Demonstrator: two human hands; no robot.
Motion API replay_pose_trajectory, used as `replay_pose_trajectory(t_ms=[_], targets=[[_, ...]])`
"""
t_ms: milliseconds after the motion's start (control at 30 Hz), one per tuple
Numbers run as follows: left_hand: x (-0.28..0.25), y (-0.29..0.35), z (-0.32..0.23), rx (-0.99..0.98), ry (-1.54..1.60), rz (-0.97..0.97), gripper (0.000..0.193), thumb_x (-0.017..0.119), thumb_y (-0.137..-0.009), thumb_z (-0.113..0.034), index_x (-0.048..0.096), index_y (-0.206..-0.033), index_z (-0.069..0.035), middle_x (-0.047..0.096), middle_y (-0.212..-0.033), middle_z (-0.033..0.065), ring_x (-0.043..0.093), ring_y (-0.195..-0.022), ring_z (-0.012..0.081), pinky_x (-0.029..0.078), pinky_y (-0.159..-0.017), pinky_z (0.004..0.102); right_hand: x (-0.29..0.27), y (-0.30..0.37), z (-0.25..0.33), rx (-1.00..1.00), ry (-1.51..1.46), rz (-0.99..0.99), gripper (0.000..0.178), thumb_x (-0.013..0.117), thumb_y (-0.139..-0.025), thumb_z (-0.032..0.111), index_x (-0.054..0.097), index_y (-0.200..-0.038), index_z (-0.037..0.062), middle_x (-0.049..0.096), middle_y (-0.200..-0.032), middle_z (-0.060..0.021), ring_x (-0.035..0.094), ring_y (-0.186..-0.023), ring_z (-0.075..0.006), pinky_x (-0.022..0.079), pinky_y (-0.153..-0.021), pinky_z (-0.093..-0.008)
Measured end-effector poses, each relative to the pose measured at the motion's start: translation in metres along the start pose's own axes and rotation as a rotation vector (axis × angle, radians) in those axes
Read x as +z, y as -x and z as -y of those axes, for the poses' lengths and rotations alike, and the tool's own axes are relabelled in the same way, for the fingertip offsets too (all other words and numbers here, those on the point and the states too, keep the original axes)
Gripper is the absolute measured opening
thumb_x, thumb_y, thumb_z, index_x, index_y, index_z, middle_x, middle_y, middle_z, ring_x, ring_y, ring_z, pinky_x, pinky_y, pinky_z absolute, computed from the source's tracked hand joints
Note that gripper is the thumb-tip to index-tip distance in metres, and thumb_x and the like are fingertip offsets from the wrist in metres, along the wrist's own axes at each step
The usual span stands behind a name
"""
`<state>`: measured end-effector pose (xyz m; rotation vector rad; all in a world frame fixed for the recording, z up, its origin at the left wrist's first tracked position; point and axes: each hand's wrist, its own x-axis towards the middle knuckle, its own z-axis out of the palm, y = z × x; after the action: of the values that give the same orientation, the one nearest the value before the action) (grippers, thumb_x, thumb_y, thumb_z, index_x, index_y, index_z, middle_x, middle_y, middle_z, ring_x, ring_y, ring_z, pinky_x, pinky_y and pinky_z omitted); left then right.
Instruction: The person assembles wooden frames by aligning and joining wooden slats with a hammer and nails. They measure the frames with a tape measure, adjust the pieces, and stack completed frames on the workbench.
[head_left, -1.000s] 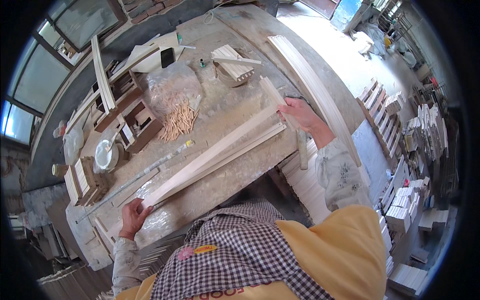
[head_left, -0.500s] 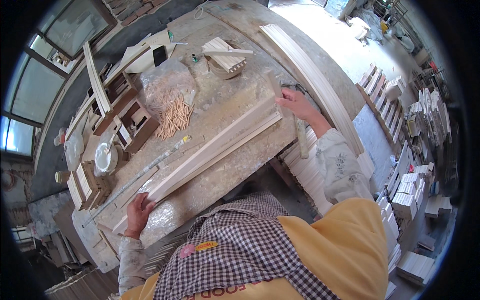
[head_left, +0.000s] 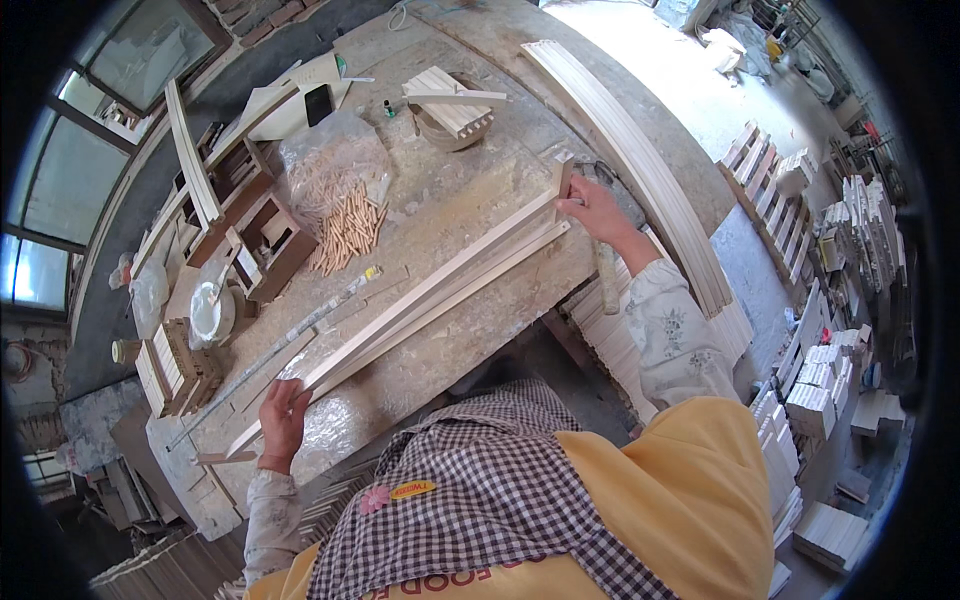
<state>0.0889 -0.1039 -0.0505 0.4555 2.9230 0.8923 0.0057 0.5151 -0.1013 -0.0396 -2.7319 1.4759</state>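
A long pale wooden strip runs diagonally over the worktable, with a short crosspiece at its far right end. My right hand is closed on that corner, fingers at the crosspiece. Near the other end, my left hand pinches the strip; another short piece shows at that end. On the near side lies a second wooden strip with a small hole at its tip. Partly behind my right hand and wrist is a hammer, its handle toward me.
Wooden dowels spill from a plastic bag beyond the strips. A white bucket and wooden boxes stand left. A long bar lies across the table. Stacked long strips lie right; a phone lies at the back.
The held strip has turned about its length: its broad face showed before, now a narrow edge does. The short pieces at its ends show more clearly. Both hands keep their places.
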Motion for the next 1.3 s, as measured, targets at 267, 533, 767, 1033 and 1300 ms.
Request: replay_pose_trajectory(t_ms=[267,533,767,1033,1300], targets=[[0.003,-0.005,0.003,0.008,0.020,-0.012,0.016,0.074,-0.088,-0.009,0.066,-0.099,-0.002,0.062,-0.087,0.0138,0.064,-0.079,0.0343,0.050,-0.069,0.0392,-0.018,-0.002,0.039,0.187,0.593,0.275,0.037,0.068,-0.094,0.033,0.063,-0.109,-0.0004,0.068,-0.091,-0.0195,0.067,-0.086,-0.0336,0.052,-0.080,-0.0420],[-0.002,0.004,0.006,0.068,-0.053,-0.070,0.014,0.073,-0.087,-0.015,0.068,-0.097,-0.006,0.063,-0.087,0.0133,0.063,-0.081,0.0345,0.050,-0.070,0.0435,0.034,-0.035,0.173,-0.400,0.209,-0.204,0.029,0.058,-0.101,0.031,0.064,-0.108,0.0042,0.070,-0.089,-0.0186,0.067,-0.078,-0.0389,0.051,-0.069,-0.0477],[0.002,-0.002,0.012,0.066,-0.116,-0.053,0.016,0.067,-0.091,-0.026,0.062,-0.092,-0.011,0.058,-0.088,0.0102,0.060,-0.089,0.0343,0.048,-0.076,0.0469,0.067,-0.070,-0.001,-0.434,0.643,0.349,0.035,0.049,-0.103,0.030,0.069,-0.094,0.0030,0.066,-0.080,-0.0194,0.065,-0.078,-0.0381,0.048,-0.071,-0.0483],[0.014,-0.002,0.024,0.102,-0.116,-0.115,0.020,0.067,-0.091,-0.028,0.064,-0.100,-0.011,0.059,-0.094,0.0089,0.062,-0.095,0.0317,0.049,-0.082,0.0443,0.069,-0.074,0.024,-0.100,0.456,0.353,0.059,0.046,-0.105,0.050,0.064,-0.078,0.0012,0.054,-0.056,-0.0121,0.054,-0.053,-0.0229,0.041,-0.056,-0.0397],[0.013,-0.012,0.028,0.085,-0.128,-0.071,0.021,0.067,-0.091,-0.030,0.064,-0.101,-0.011,0.060,-0.096,0.0089,0.062,-0.096,0.0327,0.048,-0.084,0.0450,0.066,-0.072,0.025,-0.077,0.439,0.355,0.057,0.046,-0.106,0.048,0.064,-0.079,0.0013,0.053,-0.058,-0.0106,0.053,-0.053,-0.0198,0.041,-0.055,-0.0385]])
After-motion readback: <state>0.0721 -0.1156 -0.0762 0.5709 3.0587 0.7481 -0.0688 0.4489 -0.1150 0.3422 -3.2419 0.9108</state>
